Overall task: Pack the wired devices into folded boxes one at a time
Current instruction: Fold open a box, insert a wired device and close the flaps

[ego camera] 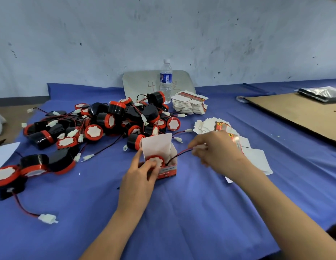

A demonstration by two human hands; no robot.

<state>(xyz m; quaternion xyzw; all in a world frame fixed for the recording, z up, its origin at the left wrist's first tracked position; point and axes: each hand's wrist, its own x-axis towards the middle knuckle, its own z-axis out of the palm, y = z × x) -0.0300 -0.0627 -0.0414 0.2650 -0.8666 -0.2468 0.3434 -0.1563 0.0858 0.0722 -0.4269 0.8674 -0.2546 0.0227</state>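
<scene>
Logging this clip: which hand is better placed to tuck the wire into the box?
Likely the right hand: it pinches the wire at its end; the left hand holds the box with the device inside.

The light was even, cool and fairly bright, seemingly from overhead. It threw only faint, soft shadows on the blue worktop [182, 212] beneath the left hand [139, 177] and the forearms. Small highlights shone on the glossy black shells in the pile of devices [107, 121] and on the clear bottle [166, 79]. A dull sheen lay on the plastic bag [321, 93] at far right. The right hand [217, 152], pinching a wire [179, 153], was smeared by motion blur, while the left hand gripping the box [168, 168] was sharper. The whole picture looked soft and compressed. Wide-angle distortion bent the worktop's far edge and stretched the forearms toward the lower corners.
</scene>
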